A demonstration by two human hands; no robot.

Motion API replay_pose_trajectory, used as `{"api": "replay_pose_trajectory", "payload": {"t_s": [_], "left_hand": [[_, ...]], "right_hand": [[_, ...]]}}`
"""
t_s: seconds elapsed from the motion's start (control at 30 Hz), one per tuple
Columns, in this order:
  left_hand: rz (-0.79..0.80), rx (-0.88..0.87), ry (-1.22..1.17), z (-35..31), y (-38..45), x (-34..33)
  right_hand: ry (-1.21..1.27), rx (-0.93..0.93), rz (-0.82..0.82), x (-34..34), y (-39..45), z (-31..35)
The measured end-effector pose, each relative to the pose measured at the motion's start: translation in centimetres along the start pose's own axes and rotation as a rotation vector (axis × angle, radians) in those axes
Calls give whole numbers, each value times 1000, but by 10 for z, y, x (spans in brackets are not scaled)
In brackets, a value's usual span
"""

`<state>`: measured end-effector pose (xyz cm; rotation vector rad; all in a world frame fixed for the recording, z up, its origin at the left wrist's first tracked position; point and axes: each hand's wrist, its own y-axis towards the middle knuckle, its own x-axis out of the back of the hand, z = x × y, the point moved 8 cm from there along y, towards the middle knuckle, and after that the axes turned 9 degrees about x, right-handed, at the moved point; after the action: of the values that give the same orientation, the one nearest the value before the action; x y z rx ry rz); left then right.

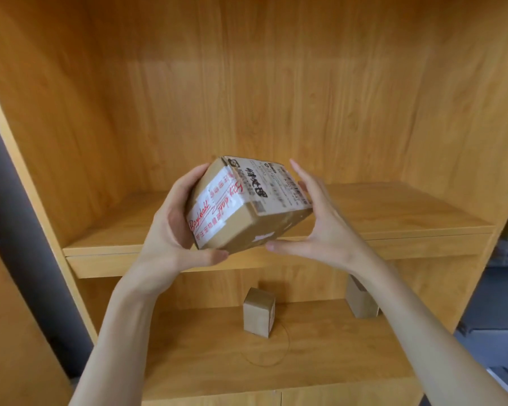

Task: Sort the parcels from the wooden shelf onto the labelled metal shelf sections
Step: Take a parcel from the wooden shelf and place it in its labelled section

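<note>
I hold a brown cardboard parcel [244,218] tilted in the air in front of the wooden shelf [393,212]. It carries white tape with red writing and a printed shipping label on top. My left hand [173,227] grips its left side, thumb under the lower edge. My right hand [317,218] holds the right side, fingers along the label and thumb beneath. On the lower shelf board stands a small plain cardboard parcel [258,316]. Another small parcel [359,301] stands farther right, partly hidden behind my right forearm.
The upper shelf board behind the parcel is bare wood. A dark gap [15,230] runs along the shelf's left side panel. At the far right edge, grey metal shelving [499,317] shows beside the wooden unit. A thin ring mark [264,344] lies on the lower board.
</note>
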<state>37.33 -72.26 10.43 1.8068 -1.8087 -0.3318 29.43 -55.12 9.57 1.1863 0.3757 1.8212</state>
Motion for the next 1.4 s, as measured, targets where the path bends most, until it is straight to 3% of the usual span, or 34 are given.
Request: {"api": "replay_pose_trajectory", "payload": {"t_s": [0.33, 0.5, 0.7, 0.9, 1.0, 1.1, 1.23, 1.4], "left_hand": [[143, 89, -8, 17, -6, -4], [149, 129, 288, 21, -5, -6], [-28, 30, 666, 2, -5, -25], [-249, -28, 892, 14, -3, -43], [-376, -24, 846, 20, -2, -41], [-514, 27, 705, 25, -4, -33], [-725, 88, 597, 28, -9, -28], [-802, 107, 534, 28, -2, -37]], "right_hand": [[-144, 36, 83, -3, 1, 1], [-300, 38, 71, 5, 0, 3], [-707, 138, 84, 15, 8, 19], [-887, 220, 59, 11, 17, 33], [-894, 248, 47, 9, 18, 37], [-768, 147, 8, 16, 13, 30], [-481, -28, -193, 27, -4, 13], [-798, -72, -403, 40, -27, 6]]}}
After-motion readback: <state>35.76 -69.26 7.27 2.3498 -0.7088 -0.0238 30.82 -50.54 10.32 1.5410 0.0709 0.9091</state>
